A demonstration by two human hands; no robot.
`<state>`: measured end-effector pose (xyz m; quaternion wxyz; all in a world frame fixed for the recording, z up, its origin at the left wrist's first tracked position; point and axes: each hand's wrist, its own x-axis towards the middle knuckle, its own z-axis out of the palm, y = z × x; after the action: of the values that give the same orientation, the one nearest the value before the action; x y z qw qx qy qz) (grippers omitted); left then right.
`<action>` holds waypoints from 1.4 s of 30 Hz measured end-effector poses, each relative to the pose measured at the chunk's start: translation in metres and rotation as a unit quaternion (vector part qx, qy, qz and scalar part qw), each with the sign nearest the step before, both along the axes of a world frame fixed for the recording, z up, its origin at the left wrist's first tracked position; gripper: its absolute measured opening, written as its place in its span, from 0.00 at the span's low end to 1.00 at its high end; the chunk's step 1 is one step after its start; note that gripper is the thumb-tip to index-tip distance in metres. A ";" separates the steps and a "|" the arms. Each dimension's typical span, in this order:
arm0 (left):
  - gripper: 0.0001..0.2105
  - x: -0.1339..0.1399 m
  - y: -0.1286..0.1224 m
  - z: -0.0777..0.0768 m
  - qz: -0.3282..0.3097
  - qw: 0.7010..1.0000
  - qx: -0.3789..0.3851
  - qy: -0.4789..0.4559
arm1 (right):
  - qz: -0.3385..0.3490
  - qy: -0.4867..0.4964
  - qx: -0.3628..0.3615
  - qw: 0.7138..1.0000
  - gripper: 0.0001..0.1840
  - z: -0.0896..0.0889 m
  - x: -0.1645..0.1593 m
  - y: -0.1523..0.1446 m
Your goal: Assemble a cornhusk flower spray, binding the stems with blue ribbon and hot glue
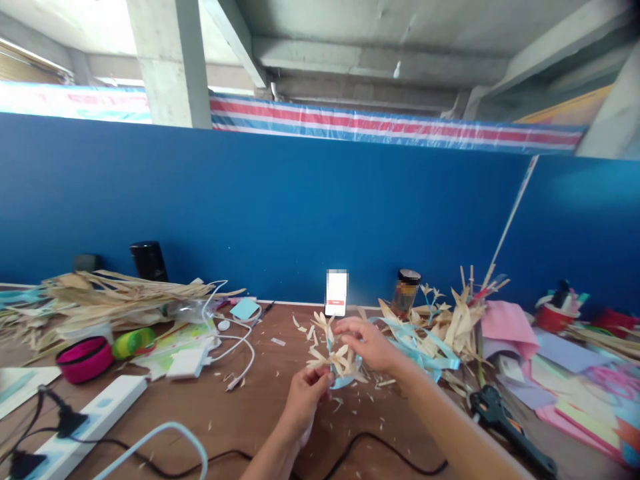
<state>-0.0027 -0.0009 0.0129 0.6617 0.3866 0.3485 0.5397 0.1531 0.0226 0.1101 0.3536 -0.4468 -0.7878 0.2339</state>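
Note:
A pale flower spray [340,361], with pointed petals that look like dried corn husk, stands in front of me above the brown table. My left hand [309,395] pinches it low down, where a strip of light blue ribbon [345,382] shows. Just above and to the right, my right hand [369,342] reaches over the upper petals. Its fingers are bent and slightly apart, with nothing plainly held between them; whether the tips touch a petal I cannot tell. Small husk scraps lie on the table [270,413] around both hands.
A phone [336,293] leans against the blue partition [300,213]. On the right are a dark-lidded jar [406,292], husk pieces [457,323], blue ribbon [425,350] and a glue gun [510,427]. Leftward lie husk strips [125,293], a power strip [95,427] and cables.

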 end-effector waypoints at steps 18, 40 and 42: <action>0.12 0.005 -0.004 0.000 0.003 0.999 0.007 0.040 | -0.013 -0.037 -0.043 0.998 0.06 -0.009 -0.005 0.007; 0.10 0.007 -0.004 -0.001 0.015 0.998 0.021 0.061 | 0.014 0.054 -0.073 0.996 0.09 -0.012 0.002 0.012; 0.10 0.007 -0.003 -0.002 0.021 0.997 0.019 0.065 | 0.009 0.062 -0.072 0.995 0.10 -0.011 0.004 0.012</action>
<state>0.0040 -0.0041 0.0112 0.6184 0.4260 0.3887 0.5339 0.1567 0.0343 0.0987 0.3664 -0.4490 -0.7494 0.3203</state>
